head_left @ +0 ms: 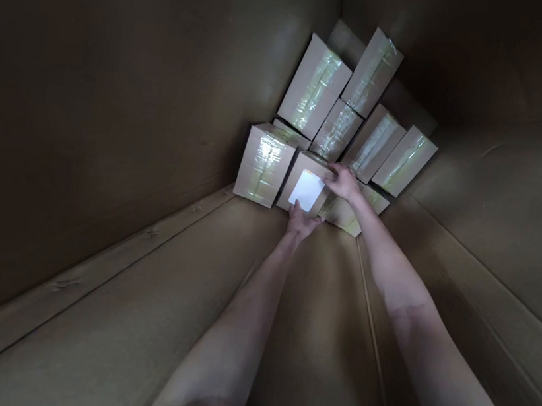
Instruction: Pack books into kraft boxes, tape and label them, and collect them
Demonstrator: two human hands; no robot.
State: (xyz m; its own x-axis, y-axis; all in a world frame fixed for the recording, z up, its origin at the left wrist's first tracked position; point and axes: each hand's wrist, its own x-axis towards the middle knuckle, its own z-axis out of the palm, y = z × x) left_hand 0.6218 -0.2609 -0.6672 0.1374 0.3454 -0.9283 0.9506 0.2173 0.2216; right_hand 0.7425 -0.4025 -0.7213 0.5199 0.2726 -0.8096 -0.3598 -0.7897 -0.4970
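A small cardboard box with a white label sits in the front row of taped boxes. Both my hands grip it. My left hand is at its lower edge, thumb on the label's bottom and fingers reaching beneath. From the upper right, my right hand holds the box's top corner, fingertips over the edge. Directly left of it stands another taped box, and a box with yellowish tape lies to the right, partly behind my right hand.
Several more taped boxes are stacked behind and to the right. High cardboard walls of a large carton surround them, with a long folded seam on the left.
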